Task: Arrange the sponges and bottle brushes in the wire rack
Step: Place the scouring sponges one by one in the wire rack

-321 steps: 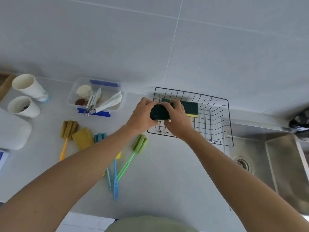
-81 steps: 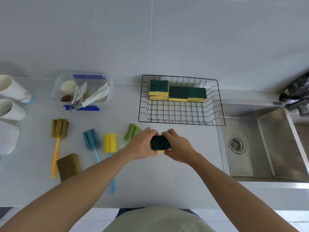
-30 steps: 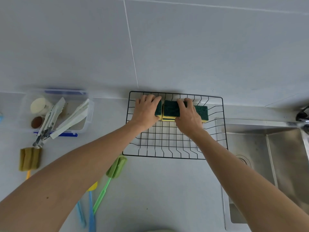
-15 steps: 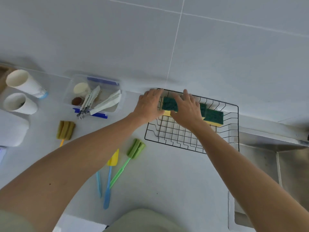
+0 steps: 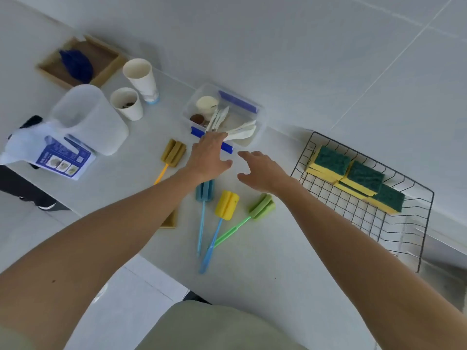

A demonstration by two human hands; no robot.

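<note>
Above the bottle brushes [image 5: 226, 205], both hands [image 5: 235, 165] hover spread, empty.

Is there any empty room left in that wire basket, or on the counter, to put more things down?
Yes. The black wire rack is bare in front of its row of green-and-yellow sponges. The grey counter is bare between the coloured bottle brushes and the rack. It is crowded around the clear plastic box and white paper cups.

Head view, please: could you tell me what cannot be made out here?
- Brown sponge: mostly hidden by the left forearm.
- Blue bottle brush: head top covered by the left hand.
- Wire rack: the far corner blurs into the counter.
- Leaflet: print too small to read.
</note>
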